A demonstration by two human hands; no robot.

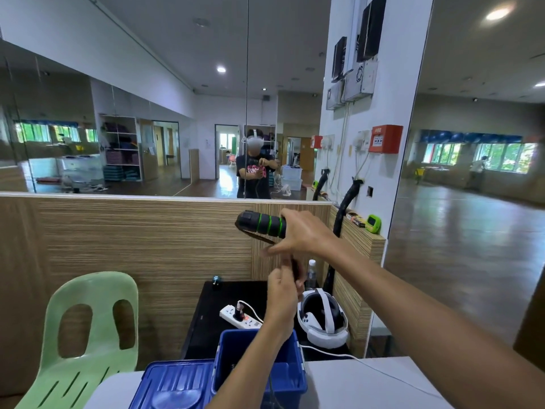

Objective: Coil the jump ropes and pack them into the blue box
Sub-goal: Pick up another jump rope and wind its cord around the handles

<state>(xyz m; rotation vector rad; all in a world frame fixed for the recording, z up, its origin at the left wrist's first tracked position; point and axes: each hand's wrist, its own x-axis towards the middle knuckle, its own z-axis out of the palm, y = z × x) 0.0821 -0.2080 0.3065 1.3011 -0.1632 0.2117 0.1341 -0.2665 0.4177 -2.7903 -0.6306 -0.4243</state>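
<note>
Your right hand (pixel 303 234) is up high above the blue box (pixel 259 367), fingers wrapped round one end of the black jump rope handle (pixel 261 224) with its green rings, which points off to the left. Just below, your left hand (pixel 284 290) pinches the dark rope (pixel 295 265) hanging down from the handle, right over the box's open top. The blue lid (pixel 174 385) lies flat, touching the box's left side. Beyond the box sit a white power strip (pixel 240 317) and a white headset (pixel 323 317).

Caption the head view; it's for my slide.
Right hand holds jump-rope handle, left hand winds rope above blue box.
</note>
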